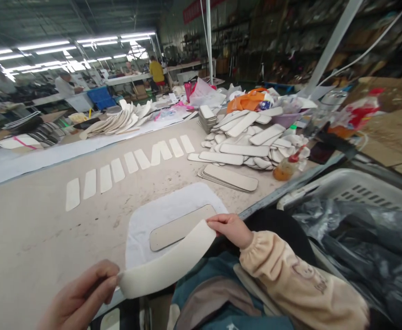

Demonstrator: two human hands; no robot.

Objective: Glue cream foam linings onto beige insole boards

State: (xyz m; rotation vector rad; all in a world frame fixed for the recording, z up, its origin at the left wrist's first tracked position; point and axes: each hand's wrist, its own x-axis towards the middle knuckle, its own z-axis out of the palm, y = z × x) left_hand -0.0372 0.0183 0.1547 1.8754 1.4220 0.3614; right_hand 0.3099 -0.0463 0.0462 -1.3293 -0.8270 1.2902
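Note:
A long cream strip with rounded corners (170,263) sags in a curve between my two hands. My left hand (87,291) pinches its left end, and my right hand (230,228) pinches its upper right end between thumb and fingers. Just beyond the strip, a flat beige board with rounded corners (180,227) lies on a white cloth (141,220) at the table's near edge. The held strip hides part of the board and cloth. Farther off, several pale strips (106,178) lie spaced out in a slanting row.
A heap of dark-edged padded strips (244,149) and a stack of beige boards (228,178) lie at right. By them stands a bottle of amber liquid with a red cap (285,169). A basket (345,181) with dark plastic sits at my right. Curved pieces (118,121) are piled at the back.

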